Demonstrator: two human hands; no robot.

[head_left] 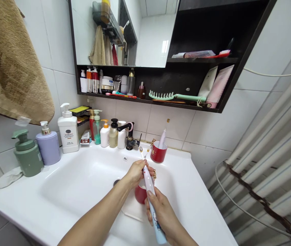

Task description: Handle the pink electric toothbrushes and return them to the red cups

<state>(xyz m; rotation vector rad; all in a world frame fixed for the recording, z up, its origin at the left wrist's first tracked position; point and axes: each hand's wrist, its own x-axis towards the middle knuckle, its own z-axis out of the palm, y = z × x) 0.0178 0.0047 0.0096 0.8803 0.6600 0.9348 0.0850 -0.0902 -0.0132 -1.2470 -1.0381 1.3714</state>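
Note:
Over the sink, an electric toothbrush [149,182] with a pink-white upper body and light blue lower end is held at a slant. My right hand [162,208] is closed round its handle. My left hand [136,173] pinches its neck, just below the brush head [141,149]. A second small brush head [147,151] shows beside the first; where its lower end goes is hidden. Under the hands, inside the basin, is a red cup [140,195] with a gold handle [155,173], partly covered by the toothbrush and fingers. The left fingertips are close to that handle; contact cannot be made out.
Another red cup [158,153] holding a pink toothbrush [162,138] stands on the back rim of the white sink [83,191]. A black faucet [130,136] and several pump bottles [68,133] line the rim. A dark shelf cabinet [160,77] hangs above; a ribbed curtain [270,164] is right.

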